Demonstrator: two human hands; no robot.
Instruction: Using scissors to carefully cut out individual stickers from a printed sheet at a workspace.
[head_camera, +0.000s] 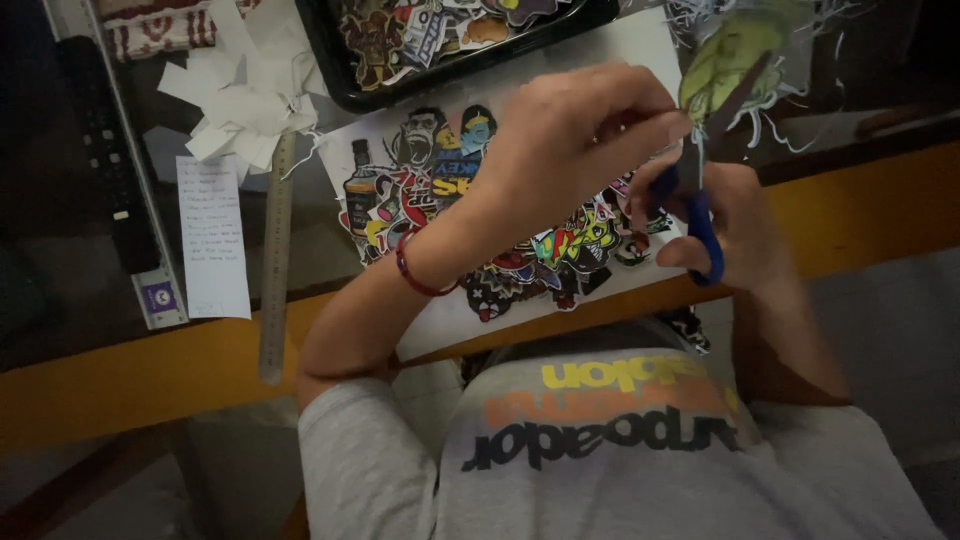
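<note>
My right hand (735, 225) grips blue-handled scissors (700, 200), whose blades point up at a green sticker cut-out (725, 55). My left hand (575, 135) pinches that green cut-out by its lower edge; a red band circles the wrist. Under both hands lies a white sheet (450, 320) covered with many colourful stickers (560, 250). Thin white paper trimmings hang around the green piece.
A black tray (340, 80) of cut stickers sits at the top. A metal ruler (275, 260), a written paper note (212, 235), a dark keyboard (105, 150) and a pile of white paper scraps (240, 100) lie at the left. The table's wooden edge (120, 380) runs across.
</note>
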